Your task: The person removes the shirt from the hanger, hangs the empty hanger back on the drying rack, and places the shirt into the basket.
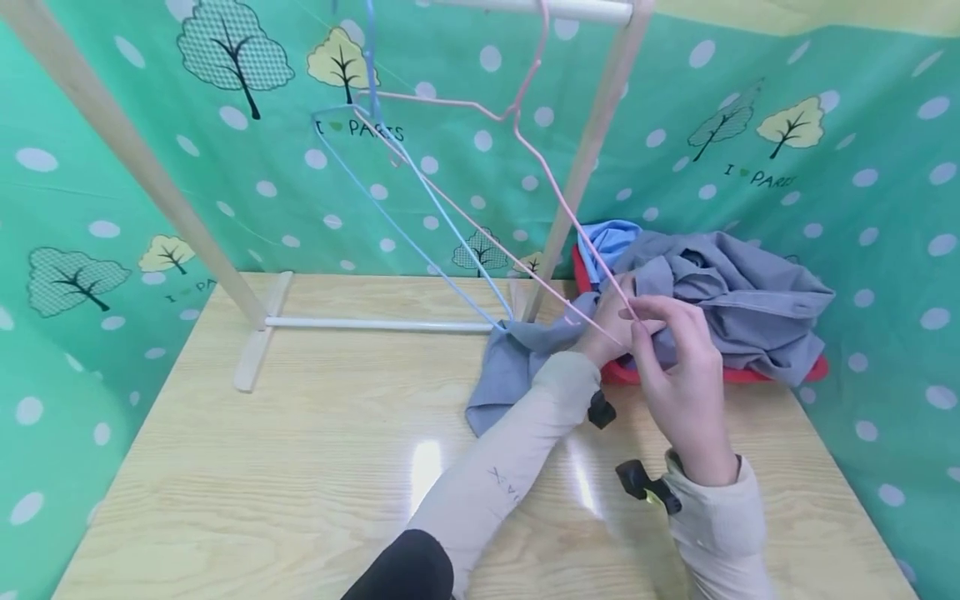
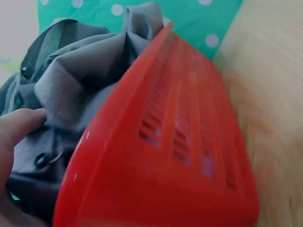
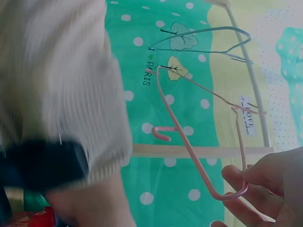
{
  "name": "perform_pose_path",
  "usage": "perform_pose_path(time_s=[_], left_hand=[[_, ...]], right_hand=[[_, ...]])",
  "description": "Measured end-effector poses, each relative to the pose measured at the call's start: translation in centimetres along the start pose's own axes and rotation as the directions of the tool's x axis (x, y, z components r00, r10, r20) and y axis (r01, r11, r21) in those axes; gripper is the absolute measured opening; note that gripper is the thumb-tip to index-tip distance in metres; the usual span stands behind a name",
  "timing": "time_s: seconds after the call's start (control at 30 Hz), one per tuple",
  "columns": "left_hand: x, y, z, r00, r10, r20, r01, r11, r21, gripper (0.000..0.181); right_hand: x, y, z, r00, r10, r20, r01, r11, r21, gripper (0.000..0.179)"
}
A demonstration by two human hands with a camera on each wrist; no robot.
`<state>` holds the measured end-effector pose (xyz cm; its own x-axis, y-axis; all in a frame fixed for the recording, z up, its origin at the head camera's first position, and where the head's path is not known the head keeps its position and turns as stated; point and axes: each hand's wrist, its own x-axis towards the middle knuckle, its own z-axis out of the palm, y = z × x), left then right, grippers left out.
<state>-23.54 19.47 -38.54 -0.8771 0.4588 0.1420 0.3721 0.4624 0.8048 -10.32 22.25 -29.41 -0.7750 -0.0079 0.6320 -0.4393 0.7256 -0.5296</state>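
Note:
Two hangers hang from the rack in the head view, a pink hanger (image 1: 555, 179) and a blue hanger (image 1: 420, 179). With thumb and fingers, my right hand (image 1: 686, 367) pinches the pink hanger's lower right corner; the right wrist view shows this pinch and the bare pink wire (image 3: 187, 142). My left hand (image 1: 609, 312) reaches behind it to the grey clothes (image 1: 738, 292) piled in the red basket (image 2: 128, 175). In the left wrist view, one left digit touches the cloth; the other fingers are mostly hidden. A grey garment (image 1: 498, 379) lies under my left forearm, against the blue hanger's lower end.
The rack has wooden posts (image 1: 135, 158), a white top bar (image 1: 555, 8) and a low white bar (image 1: 382, 323). Light blue cloth (image 1: 611, 242) sits at the basket's back left. Green patterned fabric (image 1: 420, 200) surrounds the wooden table (image 1: 285, 467).

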Motion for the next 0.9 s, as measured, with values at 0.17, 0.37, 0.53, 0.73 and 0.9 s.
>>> perform_pose_path(time_s=[0.17, 0.37, 0.53, 0.73, 0.9], left_hand=[[-2.1, -0.9, -1.5, 0.999, 0.032, -0.032, -0.025, 0.979, 0.204, 0.071], [-4.9, -3.9, -2.7, 0.970, 0.184, -0.160, -0.146, 0.964, 0.222, 0.066], [-6.7, -5.4, -3.6, 0.971, 0.161, -0.178, -0.117, 0.965, 0.235, 0.067], [-8.6, -6.7, -4.6, 0.988, 0.082, -0.135, -0.063, 0.989, 0.135, 0.068], [-10.0, -8.6, -5.6, 0.988, 0.108, -0.110, -0.086, 0.980, 0.182, 0.065]], right_hand=[[0.1, 0.3, 0.2, 1.000, -0.005, 0.010, 0.005, 1.000, -0.029, 0.029], [-0.3, 0.7, 0.6, 0.999, 0.026, 0.034, -0.025, 0.999, -0.023, 0.031], [-1.1, 1.2, 0.8, 0.997, 0.050, 0.064, -0.049, 0.999, -0.012, 0.033], [-2.1, 2.5, 1.1, 0.985, 0.048, 0.164, -0.044, 0.999, -0.027, 0.042], [-2.6, 4.6, 2.4, 0.955, -0.010, 0.295, 0.020, 0.999, -0.028, 0.047]])
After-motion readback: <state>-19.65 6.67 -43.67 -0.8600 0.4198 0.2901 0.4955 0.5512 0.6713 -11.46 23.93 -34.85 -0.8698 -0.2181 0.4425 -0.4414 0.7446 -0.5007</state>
